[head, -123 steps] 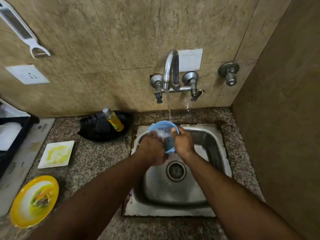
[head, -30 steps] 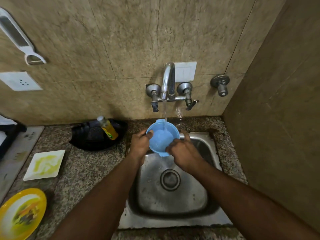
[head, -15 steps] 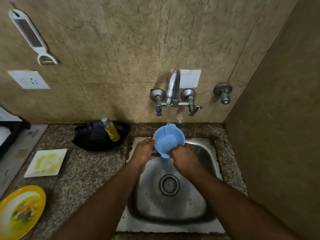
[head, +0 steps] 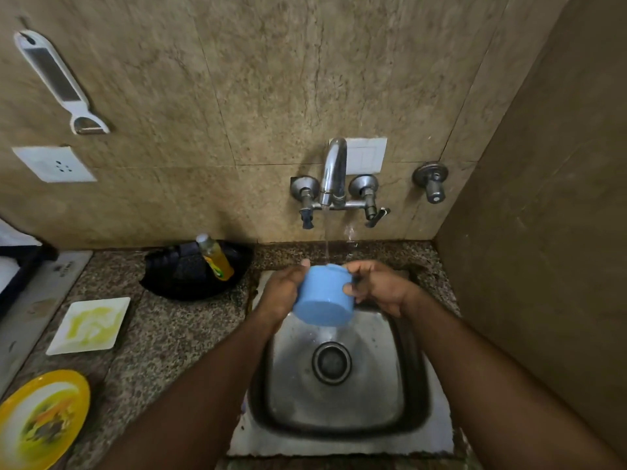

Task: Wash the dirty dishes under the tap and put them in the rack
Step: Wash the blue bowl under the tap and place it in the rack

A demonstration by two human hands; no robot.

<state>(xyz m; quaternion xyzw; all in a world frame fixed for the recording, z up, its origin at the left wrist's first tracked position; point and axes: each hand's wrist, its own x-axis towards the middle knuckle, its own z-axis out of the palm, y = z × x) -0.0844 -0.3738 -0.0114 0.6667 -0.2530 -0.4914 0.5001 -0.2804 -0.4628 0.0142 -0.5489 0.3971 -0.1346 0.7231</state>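
At the far left, a round yellow plastic plate (head: 42,420) smeared with food lies at the edge of the speckled granite counter (head: 169,330), and just beyond it sits a square white plate (head: 90,325) streaked with yellow residue. Both are unwashed, so by my reckoning 2 dishes wait. Further along, a yellow bottle of dish liquid (head: 215,256) leans in a black plastic tray (head: 190,276) against the wall.

Over the square stainless steel sink (head: 339,432), the person holds a small round blue plastic bowl (head: 324,295) under the thin stream from the chrome wall tap (head: 333,171). The bowl is tipped so its base faces the camera and its mouth points toward the wall, with water striking its upper edge. The step in hand looks like rinsing the outside of the bowl.

The left hand (head: 283,291) wraps the bowl's left side, fingers curled behind it and thumb raised at the rim. The right hand (head: 378,286) grips the right side, its fingertips (head: 349,288) bent and pressed onto the wall of the bowl; how far those fingers are spread I cannot tell.

The next move likely calls for 1 hand to carry the bowl clear of the water to the rack, which is not plainly visible here; wet plastic needs a firm grip.
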